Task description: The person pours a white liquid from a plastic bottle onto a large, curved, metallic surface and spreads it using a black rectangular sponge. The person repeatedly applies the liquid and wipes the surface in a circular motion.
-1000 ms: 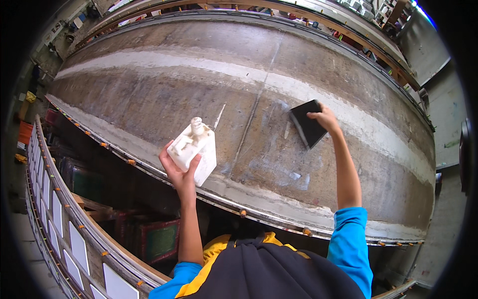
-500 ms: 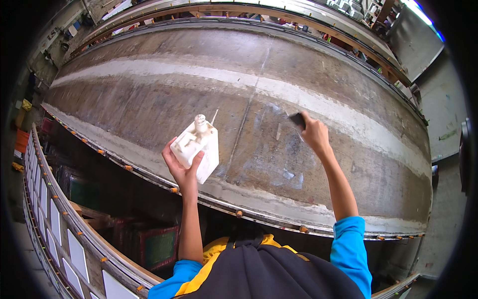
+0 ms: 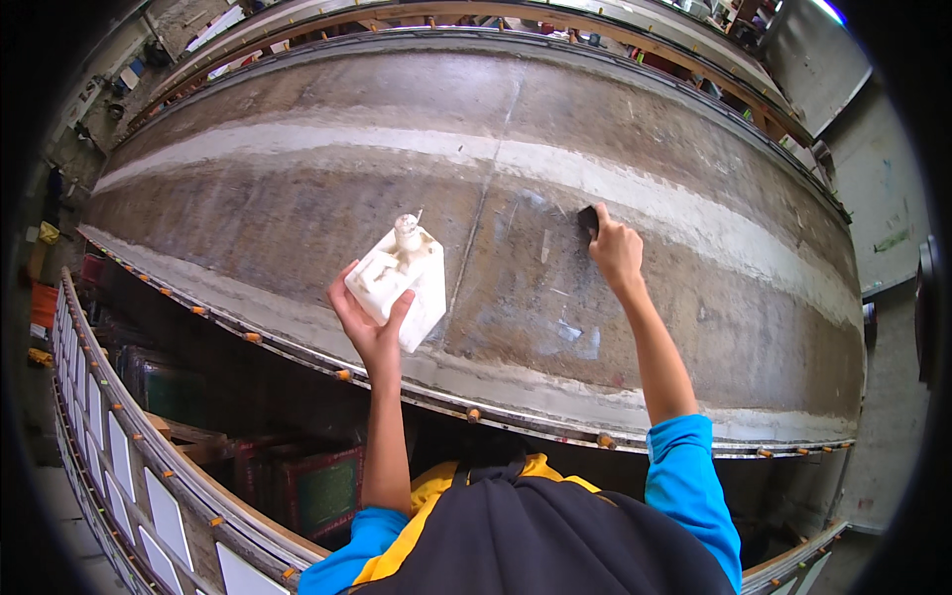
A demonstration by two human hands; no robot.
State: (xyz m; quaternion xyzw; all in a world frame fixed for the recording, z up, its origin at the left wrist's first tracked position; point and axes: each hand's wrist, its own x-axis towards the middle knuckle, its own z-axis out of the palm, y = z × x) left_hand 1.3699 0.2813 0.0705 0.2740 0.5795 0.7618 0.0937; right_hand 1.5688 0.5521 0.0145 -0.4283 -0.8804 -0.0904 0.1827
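My left hand is closed round a white plastic jug, tilted above the table, its neck pointing away from me. A thin stick pokes up beside the neck. In my right hand is a small dark flat block, like a scraper or squeegee, pressed to or just over the table surface. Its exact kind is hard to make out. Below it lies the long, stained brown-grey tabletop, with bluish wet-looking smears between my hands and a pale band running lengthwise.
A metal rail with orange-brown knobs edges the table near me. At left, a second long table carries white rectangular sheets. Framed screens stand beneath the near edge. Grey panels rise at the right.
My right hand has shifted slightly away from me and left, turning the dark block more upright. The jug has moved a little right and away. The whole view has shifted slightly.
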